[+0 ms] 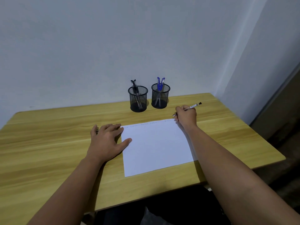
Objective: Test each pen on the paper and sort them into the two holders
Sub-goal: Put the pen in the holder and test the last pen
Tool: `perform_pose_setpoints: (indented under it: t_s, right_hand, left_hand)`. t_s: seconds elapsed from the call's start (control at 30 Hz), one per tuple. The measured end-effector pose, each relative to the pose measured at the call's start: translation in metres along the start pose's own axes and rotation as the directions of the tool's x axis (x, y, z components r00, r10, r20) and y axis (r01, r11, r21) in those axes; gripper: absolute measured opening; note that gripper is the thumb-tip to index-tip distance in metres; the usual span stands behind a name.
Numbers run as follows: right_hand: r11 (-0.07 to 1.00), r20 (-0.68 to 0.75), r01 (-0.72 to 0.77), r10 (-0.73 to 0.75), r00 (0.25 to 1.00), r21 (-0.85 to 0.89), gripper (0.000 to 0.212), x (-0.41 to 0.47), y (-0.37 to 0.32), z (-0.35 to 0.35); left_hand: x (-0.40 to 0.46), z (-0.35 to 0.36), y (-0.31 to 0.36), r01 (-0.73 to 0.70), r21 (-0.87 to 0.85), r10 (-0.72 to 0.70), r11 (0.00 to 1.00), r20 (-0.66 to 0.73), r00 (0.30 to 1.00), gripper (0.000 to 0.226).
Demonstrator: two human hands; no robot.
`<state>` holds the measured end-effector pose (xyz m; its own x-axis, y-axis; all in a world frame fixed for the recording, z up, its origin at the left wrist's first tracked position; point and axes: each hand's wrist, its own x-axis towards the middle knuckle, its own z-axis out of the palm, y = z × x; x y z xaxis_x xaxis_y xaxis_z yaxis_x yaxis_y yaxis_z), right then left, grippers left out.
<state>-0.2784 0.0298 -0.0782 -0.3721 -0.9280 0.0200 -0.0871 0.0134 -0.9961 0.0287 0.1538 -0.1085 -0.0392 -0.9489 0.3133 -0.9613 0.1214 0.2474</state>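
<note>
A white sheet of paper point(155, 146) lies on the wooden table point(48, 143), with faint scribbles along its far edge. My right hand point(186, 116) grips a clear pen point(192, 106) with a black cap end, its tip just past the paper's far right corner. My left hand point(107, 140) rests flat at the paper's left edge, thumb on the sheet; a thin pen end point(97, 131) pokes out from under its fingers. Two black mesh holders stand at the back: the left holder point(138, 99) has black pens, the right holder point(160, 96) has blue pens.
A pale wall rises right behind the holders, and a second wall closes the right side. The table's right edge point(259, 135) runs diagonally near my right forearm. My dark-clothed lap shows below the front edge.
</note>
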Motion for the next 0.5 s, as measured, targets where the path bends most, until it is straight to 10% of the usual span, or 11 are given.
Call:
perform_pose_setpoints:
  t_s: [0.27,0.5]
  right_hand:
    - [0.984,0.110,0.142,-0.154,0.982,0.112,0.051,-0.023,-0.044,0.026]
    - [0.992,0.406,-0.023,-0.029,0.913,0.123,0.017,-0.065,-0.057,0.053]
  left_hand:
    - [0.003,-0.016,-0.017,0.111,-0.103,-0.128,0.988,-0.178,0.976,0.055]
    - [0.001,-0.029,-0.051,0.187,-0.009,-0.187,0.982,0.013,0.982,0.035]
